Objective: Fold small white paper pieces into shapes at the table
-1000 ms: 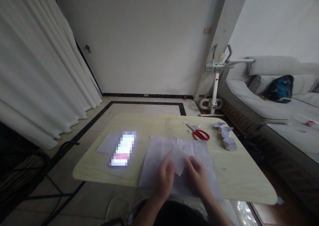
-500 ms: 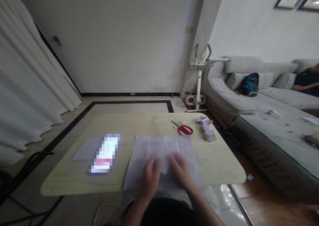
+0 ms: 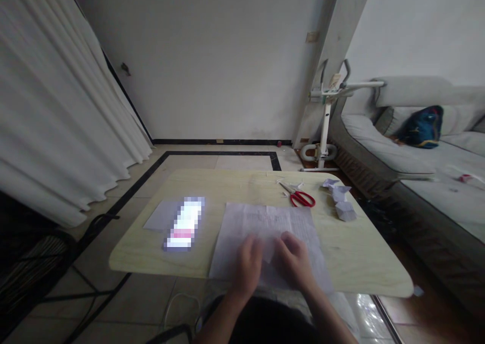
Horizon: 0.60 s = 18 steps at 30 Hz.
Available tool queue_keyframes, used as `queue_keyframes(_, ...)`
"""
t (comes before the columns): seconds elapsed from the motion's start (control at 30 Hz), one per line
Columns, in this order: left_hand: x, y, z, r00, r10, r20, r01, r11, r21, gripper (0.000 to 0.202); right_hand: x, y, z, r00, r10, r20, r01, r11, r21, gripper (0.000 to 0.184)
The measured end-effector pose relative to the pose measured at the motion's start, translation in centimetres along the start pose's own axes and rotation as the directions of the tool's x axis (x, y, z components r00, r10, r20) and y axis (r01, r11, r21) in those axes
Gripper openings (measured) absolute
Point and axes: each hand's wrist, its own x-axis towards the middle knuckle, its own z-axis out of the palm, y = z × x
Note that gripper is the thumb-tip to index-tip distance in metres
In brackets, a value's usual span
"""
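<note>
A large creased sheet of paper [image 3: 242, 223] with faint writing lies on the table under both hands. Between them is a small white piece of paper [image 3: 268, 252], its outline blurred. My left hand [image 3: 249, 267] is closed at its left edge, the fingers smeared by motion. On the other side, my right hand [image 3: 293, 260] is curled with thumb and fingers pinched on the same small piece. Past the sheet's far right corner lie red-handled scissors [image 3: 302, 198], with thin paper scraps [image 3: 297, 186] around the blades.
Folded paper pieces [image 3: 345, 211] sit at the table's right side. On the left, a lit, pixelated phone [image 3: 184, 224] overlaps a white paper [image 3: 157, 216]. The wooden table [image 3: 151, 263] has rounded corners. A grey sofa [image 3: 397, 157] and white exercise machine [image 3: 325, 127] stand beyond it.
The view has turned left, so the table and everything on it appear shifted to the right. Both hands stay close together over the sheet, with the small paper between them.
</note>
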Motion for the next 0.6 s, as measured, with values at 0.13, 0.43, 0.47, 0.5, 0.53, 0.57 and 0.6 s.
queue_keyframes(0.13,0.0,0.5,-0.1,1.000,-0.010,0.020,0.010,1.000,-0.011,0.035,0.0,-0.2,0.1,1.000,0.028,0.007,-0.028,0.999,0.028,0.035)
queue_keyframes(0.43,0.1,0.5,0.0,1.000,0.013,-0.016,-0.013,1.000,-0.013,0.034,-0.1,0.4,0.2,0.996,0.055,0.068,-0.064,0.988,0.140,0.034)
queue_keyframes(0.47,0.1,0.6,0.0,1.000,0.013,-0.015,-0.013,1.000,-0.019,0.034,-0.1,0.5,0.2,0.997,0.047,0.062,-0.055,0.990,0.127,0.034)
queue_keyframes(0.5,0.1,0.6,-0.1,1.000,0.009,-0.018,-0.009,1.000,-0.024,0.034,0.0,0.6,0.2,0.998,0.033,0.053,-0.039,0.993,0.107,0.033)
queue_keyframes(0.53,0.1,0.6,-0.1,1.000,0.003,-0.020,-0.004,1.000,-0.025,0.034,0.1,0.7,0.2,0.999,0.013,0.046,-0.017,0.997,0.081,0.033)
queue_keyframes(0.57,0.1,0.5,-0.1,1.000,-0.003,-0.021,0.003,1.000,-0.023,0.035,0.1,0.9,0.1,0.999,-0.006,0.039,0.003,0.998,0.059,0.033)
queue_keyframes(0.6,0.2,0.5,-0.1,1.000,-0.011,-0.025,0.011,1.000,-0.017,0.036,0.2,1.0,0.1,0.999,-0.019,0.036,0.017,0.999,0.044,0.033)
